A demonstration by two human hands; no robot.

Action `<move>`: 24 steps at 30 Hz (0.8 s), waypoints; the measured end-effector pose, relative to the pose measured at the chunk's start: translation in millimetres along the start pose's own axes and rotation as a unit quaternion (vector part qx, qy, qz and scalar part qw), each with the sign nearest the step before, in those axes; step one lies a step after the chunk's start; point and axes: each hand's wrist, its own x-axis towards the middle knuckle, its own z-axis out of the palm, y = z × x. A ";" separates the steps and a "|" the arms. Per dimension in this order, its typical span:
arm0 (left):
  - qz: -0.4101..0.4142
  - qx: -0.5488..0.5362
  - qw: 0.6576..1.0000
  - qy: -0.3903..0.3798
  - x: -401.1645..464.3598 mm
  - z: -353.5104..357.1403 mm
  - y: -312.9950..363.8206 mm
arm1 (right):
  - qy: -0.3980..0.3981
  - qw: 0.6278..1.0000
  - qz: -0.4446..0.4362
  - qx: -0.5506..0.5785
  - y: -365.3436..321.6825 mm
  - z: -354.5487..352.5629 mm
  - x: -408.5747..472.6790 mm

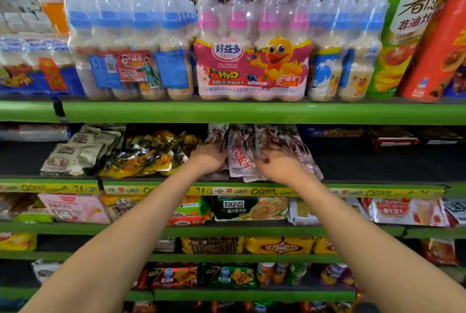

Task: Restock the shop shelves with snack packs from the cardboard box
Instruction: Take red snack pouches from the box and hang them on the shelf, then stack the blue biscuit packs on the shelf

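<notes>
A bunch of white and dark red snack packs (240,158) stands upright on the second green shelf (378,186), near its front edge. My left hand (209,160) holds the left side of the bunch, fingers curled round the packs. On the right side my right hand (278,163) grips more of the same packs (300,153), which lean to the right. The cardboard box is out of view.
Left of the bunch lie yellow-gold packs (148,153) and pale packs (75,153). The shelf to the right of my hands is dark and bare up to boxes (393,138) at the back. Bottled drink multipacks (252,60) fill the shelf above; lower shelves hold biscuits and chips.
</notes>
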 end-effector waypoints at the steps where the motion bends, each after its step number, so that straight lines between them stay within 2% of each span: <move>1: 0.001 -0.023 1.000 0.007 -4.2 -1.6 1.4 | 0.001 1.000 -0.007 0.001 1.0 -0.7 -3.6; 3: 0.007 -0.071 0.997 0.041 -16.8 -4.3 7.2 | 0.049 0.998 -0.025 0.026 2.3 -1.3 -17.0; 6: 0.071 -0.133 0.983 0.109 -55.9 3.1 21.4 | 0.155 0.983 -0.058 0.084 3.9 7.1 -55.2; 8: 0.123 -0.177 0.971 0.106 -90.7 19.0 33.5 | 0.176 0.976 -0.058 0.116 7.6 17.9 -86.9; 10: 0.148 -0.246 0.957 0.046 -120.7 42.9 44.9 | 0.189 0.966 -0.052 0.167 15.5 33.2 -117.6; 13: 0.130 -0.291 0.946 -0.059 -143.1 95.9 53.9 | 0.182 0.961 -0.016 0.208 33.8 63.8 -155.1; 18: 0.057 -0.299 0.934 -0.188 -160.9 204.6 61.8 | 0.094 0.964 0.076 0.236 83.5 135.0 -208.6; 24: -0.029 -0.255 0.924 -0.283 -190.0 315.6 86.4 | 0.000 0.937 0.178 0.299 150.0 208.5 -272.8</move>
